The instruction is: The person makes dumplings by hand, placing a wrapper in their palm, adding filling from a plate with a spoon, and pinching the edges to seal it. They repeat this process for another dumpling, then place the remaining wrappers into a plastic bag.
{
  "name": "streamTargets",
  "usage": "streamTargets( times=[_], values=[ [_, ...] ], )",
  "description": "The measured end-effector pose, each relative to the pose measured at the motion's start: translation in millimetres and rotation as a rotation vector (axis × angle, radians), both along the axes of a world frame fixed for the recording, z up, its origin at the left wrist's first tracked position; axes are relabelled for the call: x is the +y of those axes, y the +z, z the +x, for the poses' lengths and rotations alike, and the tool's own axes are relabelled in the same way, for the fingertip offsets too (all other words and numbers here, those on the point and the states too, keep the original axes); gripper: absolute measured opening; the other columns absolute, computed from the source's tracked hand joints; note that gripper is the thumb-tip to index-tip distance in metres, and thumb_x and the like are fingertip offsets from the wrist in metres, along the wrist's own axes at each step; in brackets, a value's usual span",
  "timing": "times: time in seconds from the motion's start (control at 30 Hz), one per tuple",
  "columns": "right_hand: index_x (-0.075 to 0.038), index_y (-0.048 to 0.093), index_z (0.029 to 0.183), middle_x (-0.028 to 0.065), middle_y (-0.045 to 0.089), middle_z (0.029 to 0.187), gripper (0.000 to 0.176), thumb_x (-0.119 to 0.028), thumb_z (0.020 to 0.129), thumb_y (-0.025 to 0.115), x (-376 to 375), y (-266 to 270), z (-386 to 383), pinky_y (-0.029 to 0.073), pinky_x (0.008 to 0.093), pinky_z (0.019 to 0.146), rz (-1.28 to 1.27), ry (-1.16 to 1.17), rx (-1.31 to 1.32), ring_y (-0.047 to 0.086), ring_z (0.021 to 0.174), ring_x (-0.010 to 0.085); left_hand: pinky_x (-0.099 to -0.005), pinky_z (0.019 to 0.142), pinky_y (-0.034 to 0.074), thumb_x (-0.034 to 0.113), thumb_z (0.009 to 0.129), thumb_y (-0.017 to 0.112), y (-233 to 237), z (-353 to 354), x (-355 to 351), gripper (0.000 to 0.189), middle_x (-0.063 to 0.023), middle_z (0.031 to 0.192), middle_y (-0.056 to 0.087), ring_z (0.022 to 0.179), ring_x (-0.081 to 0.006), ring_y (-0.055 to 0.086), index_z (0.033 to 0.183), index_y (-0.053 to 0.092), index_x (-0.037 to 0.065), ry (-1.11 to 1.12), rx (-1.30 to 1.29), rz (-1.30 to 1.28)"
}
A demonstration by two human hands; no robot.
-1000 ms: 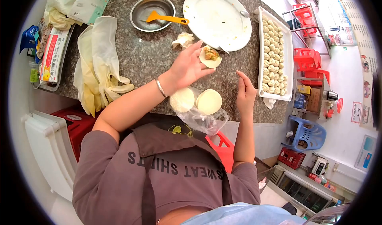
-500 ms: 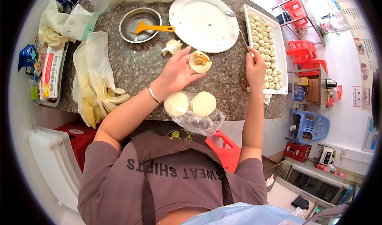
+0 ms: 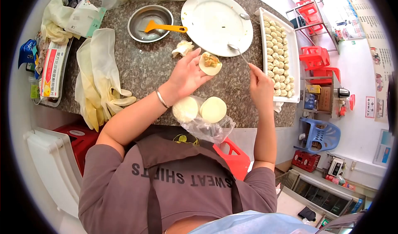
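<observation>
On the fingers of my left hand (image 3: 185, 75) lies a round dough wrapper (image 3: 210, 69) with a mound of filling (image 3: 211, 60) on it. My right hand (image 3: 261, 85) pinches the handle of a metal spoon (image 3: 237, 50), whose bowl is over the lower right rim of the white plate (image 3: 213, 20). Two stacks of round wrappers (image 3: 185, 108) rest on a clear plastic bag (image 3: 207, 128) near the counter's front edge. A crumpled whitish piece (image 3: 182, 48) sits just above my left hand.
A white tray (image 3: 297, 60) with several rows of pleated dumplings stands at the right. Behind my left hand is a metal bowl (image 3: 133, 23) with an orange scraper (image 3: 166, 27). Pale gloves (image 3: 97, 76) hang over the front edge at left; boxes stand beyond.
My right hand has moved down and slightly left, away from the tray. The spoon now points up and left, with its bowl at the plate. The left hand still supports the filled wrapper.
</observation>
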State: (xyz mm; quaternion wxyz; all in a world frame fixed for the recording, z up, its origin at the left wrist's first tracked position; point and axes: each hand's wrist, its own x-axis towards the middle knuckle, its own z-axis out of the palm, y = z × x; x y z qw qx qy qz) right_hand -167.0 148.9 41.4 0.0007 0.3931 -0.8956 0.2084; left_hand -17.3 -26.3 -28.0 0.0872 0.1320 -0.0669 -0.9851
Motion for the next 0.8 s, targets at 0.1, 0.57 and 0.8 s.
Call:
streamTargets(
  times=[0.1, 0.57, 0.8],
  values=[
    [-0.004, 0.065, 0.114, 0.0060, 0.052, 0.061, 0.025, -0.006, 0.091, 0.055, 7, -10, 14, 0.036, 0.0255, 0.049, -0.136, 0.068, -0.110, 0.042, 0.052, 0.0081, -0.0424, 0.106, 0.037, 0.036, 0.095, 0.049, 2, 0, 0, 0.058, -0.0197, 0.131, 0.050, 0.123, -0.0298, 0.049, 0.130, 0.038, -0.008, 0.007, -0.014, -0.015],
    [-0.002, 0.064, 0.114, 0.0056, 0.057, 0.066, 0.026, -0.005, 0.090, 0.056, 56, -28, 55, 0.039, 0.0253, 0.053, -0.331, 0.074, -0.303, 0.046, 0.056, 0.0088, -0.0411, 0.100, 0.045, 0.031, 0.096, 0.050, 7, 4, 6, 0.046, -0.0164, 0.119, 0.057, 0.114, -0.0269, 0.057, 0.125, 0.043, -0.004, 0.010, -0.070, -0.070],
    [-0.001, 0.062, 0.118, -0.0079, 0.046, 0.065, 0.028, -0.009, 0.093, 0.052, 52, -35, 44, 0.028, 0.0195, 0.049, -0.280, -0.097, -0.459, 0.035, 0.056, 0.0012, -0.0398, 0.101, 0.045, 0.033, 0.095, 0.051, 4, 2, 1, 0.052, -0.0195, 0.124, 0.055, 0.116, -0.0284, 0.055, 0.125, 0.043, -0.009, -0.004, -0.059, -0.093]
  ],
)
